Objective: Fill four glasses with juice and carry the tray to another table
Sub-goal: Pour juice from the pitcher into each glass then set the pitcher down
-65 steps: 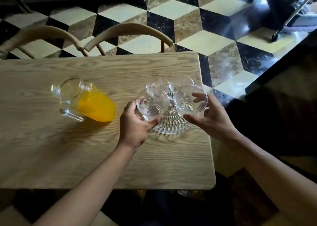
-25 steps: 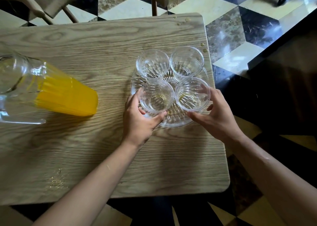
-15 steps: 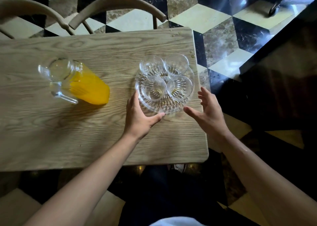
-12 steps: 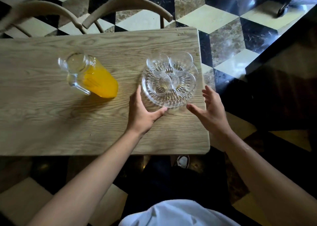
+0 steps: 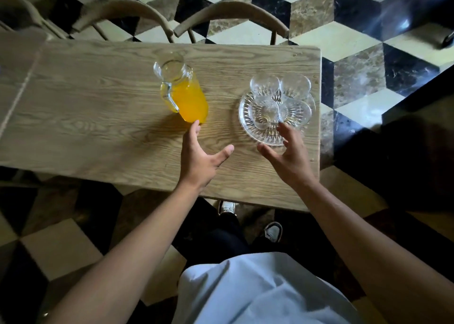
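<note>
Four clear, ribbed glasses [image 5: 278, 97] stand empty and upright in a tight cluster, touching one another, on a round cut-glass tray [image 5: 250, 124] with a rayed pattern, near the right end of the grained wooden worktop [image 5: 98, 117]. To their left, well apart, a clear glass jug [image 5: 183, 93] with a looped handle holds opaque orange juice; it stands upright, its mouth appearing toward the far edge and its handle on the left. Half a second ago the left hand lay against the tray's near-left rim; now the left hand [image 5: 200, 156] has drawn off to the left, fingers spread and holding nothing, its fingertip just at the jug's base. The right hand [image 5: 288, 156], then off the tray's right side, now hovers over the near rim, fingers loosely curled and empty; whether it touches the glass cannot be told. Two curved wooden chair backs [image 5: 231, 11] sit beyond the far edge, over a floor [image 5: 356, 60] of cream, brown and black marble tiles in a cube pattern.
</note>
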`<state>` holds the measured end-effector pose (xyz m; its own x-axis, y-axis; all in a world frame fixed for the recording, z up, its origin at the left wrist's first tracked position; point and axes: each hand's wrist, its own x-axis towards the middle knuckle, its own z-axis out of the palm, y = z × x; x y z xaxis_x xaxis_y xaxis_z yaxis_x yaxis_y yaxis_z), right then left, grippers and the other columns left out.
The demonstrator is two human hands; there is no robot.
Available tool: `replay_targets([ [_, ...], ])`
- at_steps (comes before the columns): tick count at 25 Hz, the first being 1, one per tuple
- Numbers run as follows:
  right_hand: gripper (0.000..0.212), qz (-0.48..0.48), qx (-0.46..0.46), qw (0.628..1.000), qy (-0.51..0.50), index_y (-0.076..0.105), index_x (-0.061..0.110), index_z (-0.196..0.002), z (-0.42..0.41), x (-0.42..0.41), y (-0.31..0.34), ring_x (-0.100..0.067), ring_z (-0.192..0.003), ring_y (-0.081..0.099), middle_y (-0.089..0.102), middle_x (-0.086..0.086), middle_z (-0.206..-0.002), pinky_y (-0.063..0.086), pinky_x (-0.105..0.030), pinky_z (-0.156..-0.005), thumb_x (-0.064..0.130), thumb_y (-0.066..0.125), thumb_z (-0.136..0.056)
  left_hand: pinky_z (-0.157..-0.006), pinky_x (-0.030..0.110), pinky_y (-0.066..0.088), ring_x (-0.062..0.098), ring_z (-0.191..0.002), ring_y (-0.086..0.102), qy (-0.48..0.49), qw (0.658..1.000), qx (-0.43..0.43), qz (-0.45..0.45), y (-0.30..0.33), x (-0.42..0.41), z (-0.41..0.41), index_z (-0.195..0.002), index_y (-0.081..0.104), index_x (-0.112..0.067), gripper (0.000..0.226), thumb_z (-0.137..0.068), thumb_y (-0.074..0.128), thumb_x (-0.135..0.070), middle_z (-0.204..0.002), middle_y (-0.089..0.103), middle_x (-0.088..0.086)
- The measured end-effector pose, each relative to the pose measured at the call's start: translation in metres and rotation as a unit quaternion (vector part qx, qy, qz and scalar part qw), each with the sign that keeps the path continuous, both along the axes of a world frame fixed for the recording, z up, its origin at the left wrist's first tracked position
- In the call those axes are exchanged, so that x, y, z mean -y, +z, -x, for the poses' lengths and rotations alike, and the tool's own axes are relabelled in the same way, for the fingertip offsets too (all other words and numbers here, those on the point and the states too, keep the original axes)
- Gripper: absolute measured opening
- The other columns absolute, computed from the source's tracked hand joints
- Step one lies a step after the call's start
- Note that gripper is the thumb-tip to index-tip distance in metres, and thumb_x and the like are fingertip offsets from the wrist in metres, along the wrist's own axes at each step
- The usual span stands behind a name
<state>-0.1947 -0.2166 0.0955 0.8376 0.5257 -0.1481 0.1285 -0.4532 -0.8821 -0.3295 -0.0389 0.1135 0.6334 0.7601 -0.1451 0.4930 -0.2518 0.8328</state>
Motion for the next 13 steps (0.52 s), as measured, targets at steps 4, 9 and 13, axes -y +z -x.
replay_targets([
  [4,0.072,-0.01,0.022,0.999,0.03,0.053,0.01,-0.14,0.013,-0.056,-0.005,-0.016,-0.128,0.055,0.059,-0.005,-0.137,0.046,-0.043,-0.109,0.041,0.08,-0.082,-0.111,0.029,0.039,0.016,-0.135,0.05,0.018,0.999,0.016,-0.025,0.001,-0.04,0.017,-0.153,0.04,-0.016,0.109,-0.062,0.081,-0.06,-0.147,0.053,0.008],
  [9,0.054,-0.026,-0.013,0.998,0.062,0.063,0.016,-0.129,0.03,-0.132,-0.001,-0.006,-0.118,0.063,0.07,0.005,-0.123,0.049,-0.035,-0.105,0.047,0.074,-0.086,-0.114,0.042,0.047,0.019,-0.127,0.061,0.037,0.999,0.031,-0.004,-0.014,-0.107,0.026,-0.138,0.056,-0.013,0.081,-0.065,0.086,-0.034,-0.132,0.063,0.005],
  [13,0.039,-0.074,-0.04,0.996,0.043,0.068,0.017,-0.122,0.039,-0.19,0.008,-0.007,-0.111,0.067,0.073,0.007,-0.116,0.053,-0.042,-0.099,0.042,0.068,-0.093,-0.117,0.041,0.045,0.02,-0.128,0.061,0.022,0.998,0.031,0.057,-0.031,-0.163,0.019,-0.136,0.055,-0.008,0.083,-0.062,0.087,-0.027,-0.132,0.064,0.009],
])
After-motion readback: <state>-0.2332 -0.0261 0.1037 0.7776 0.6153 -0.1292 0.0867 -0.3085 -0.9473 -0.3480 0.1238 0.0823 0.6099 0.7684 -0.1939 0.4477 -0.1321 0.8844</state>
